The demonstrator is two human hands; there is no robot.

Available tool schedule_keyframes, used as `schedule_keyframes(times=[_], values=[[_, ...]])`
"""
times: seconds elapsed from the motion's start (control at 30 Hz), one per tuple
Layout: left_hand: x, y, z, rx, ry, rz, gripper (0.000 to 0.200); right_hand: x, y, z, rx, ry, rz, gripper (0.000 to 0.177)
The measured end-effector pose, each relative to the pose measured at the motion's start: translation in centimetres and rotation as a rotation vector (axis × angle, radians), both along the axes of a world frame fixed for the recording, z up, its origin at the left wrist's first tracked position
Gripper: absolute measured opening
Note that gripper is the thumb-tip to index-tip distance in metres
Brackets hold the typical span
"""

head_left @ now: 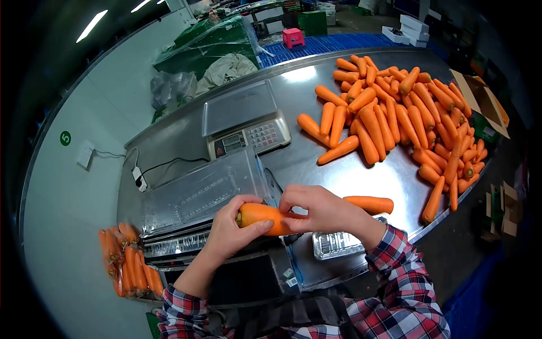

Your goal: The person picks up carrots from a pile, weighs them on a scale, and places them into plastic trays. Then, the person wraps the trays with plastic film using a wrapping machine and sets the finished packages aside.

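A thick orange carrot [261, 214] lies across both hands in front of my body. My left hand [230, 229] is closed around its stem end, with the thumb along the near side. My right hand [320, 210] is closed at the other end, fingers bent in a pinch and covering the tip. Just below the hands is a wrapping machine [220, 278] with a dark flat plate. Under my right wrist sits a clear plastic tray [334, 246], and a single carrot [370, 204] lies just beyond it.
A large heap of carrots [389, 113] covers the right side of the steel table [288, 164]. A digital scale [248, 135] stands at the back left, near a power strip [139, 177]. Bagged carrots [131, 265] sit at left, and an open cardboard box [480, 101] at far right.
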State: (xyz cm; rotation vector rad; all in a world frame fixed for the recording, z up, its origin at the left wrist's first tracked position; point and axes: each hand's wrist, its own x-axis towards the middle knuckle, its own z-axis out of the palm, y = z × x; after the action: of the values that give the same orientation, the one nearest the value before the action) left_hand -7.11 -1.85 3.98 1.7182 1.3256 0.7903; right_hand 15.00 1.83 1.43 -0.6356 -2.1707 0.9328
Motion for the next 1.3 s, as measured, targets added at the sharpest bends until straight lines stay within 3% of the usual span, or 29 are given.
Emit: schedule_keyframes(times=[0.33, 0.4, 0.47, 0.57, 0.87, 0.97, 1.17, 1.23, 1.3], values=[[-0.5, 0.1, 0.2, -0.117, -0.092, 0.038, 0.046, 0.1, -0.1, -0.1, -0.072, 0.097, 0.056, 0.018], [-0.5, 0.0, 0.1, -0.132, -0.108, 0.065, 0.044, -0.2, -0.3, -0.9, 0.074, 0.079, 0.009, 0.021], [-0.2, 0.0, 0.1, -0.114, -0.116, 0.078, 0.043, -0.5, -0.5, -1.3, 0.209, 0.108, -0.046, 0.022], [0.5, -0.4, 0.4, 0.117, -0.009, 0.067, 0.042, -0.5, -0.6, -1.4, 0.334, 0.109, -0.137, 0.024], [1.5, -0.9, 0.8, 0.217, 0.107, 0.124, 0.043, -1.0, -1.0, -1.2, 0.369, 0.121, -0.25, 0.014], [1.2, -0.8, 0.8, 0.213, 0.076, 0.107, 0.044, -0.5, -0.8, -0.9, 0.135, 0.324, -0.112, 0.009], [-0.7, -0.9, 0.9, 0.148, -0.044, -0.05, 0.051, 1.4, -0.7, -1.0, -0.492, 0.65, -0.113, 0.004], [-0.9, -1.1, 0.9, 0.153, -0.059, -0.047, 0.053, 2.1, -0.7, -1.3, -0.537, 0.777, -0.161, 0.011], [-1.4, -1.3, 1.0, 0.145, -0.109, -0.001, 0.052, 4.4, -1.0, -2.8, -0.515, 0.646, 0.036, 0.014]])
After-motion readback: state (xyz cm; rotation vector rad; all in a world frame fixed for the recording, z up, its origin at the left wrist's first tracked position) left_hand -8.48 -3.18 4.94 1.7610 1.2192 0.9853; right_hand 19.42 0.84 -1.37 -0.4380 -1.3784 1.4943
